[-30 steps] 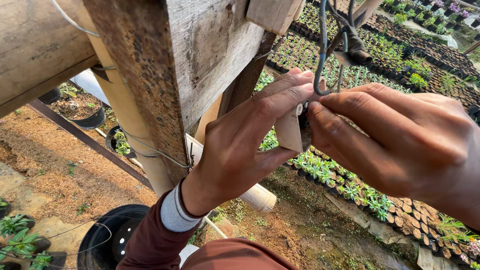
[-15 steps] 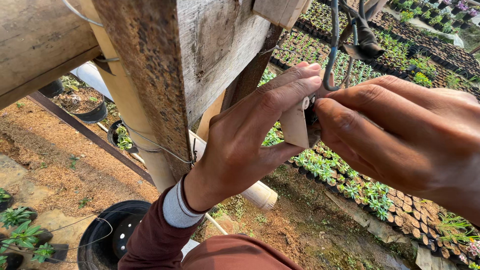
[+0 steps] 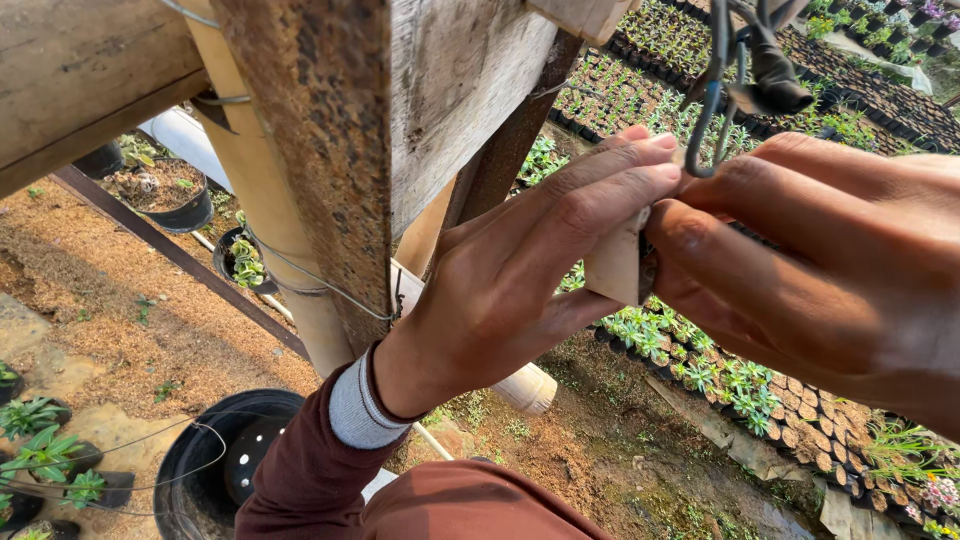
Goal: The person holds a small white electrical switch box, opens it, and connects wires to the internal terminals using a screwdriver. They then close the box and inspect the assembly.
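Wooden peg (image 3: 615, 265) stays pinched between both hands' fingers (image 3: 600, 190), now framed lower beneath the hook (image 3: 705, 130).

I see my left hand (image 3: 520, 270) and right hand (image 3: 810, 260) pinching a small pale block (image 3: 615, 265) between them, just under a grey wire hook (image 3: 712, 110). A rough wooden beam (image 3: 400, 120) stands close by, with seedling trays (image 3: 720, 370) below.
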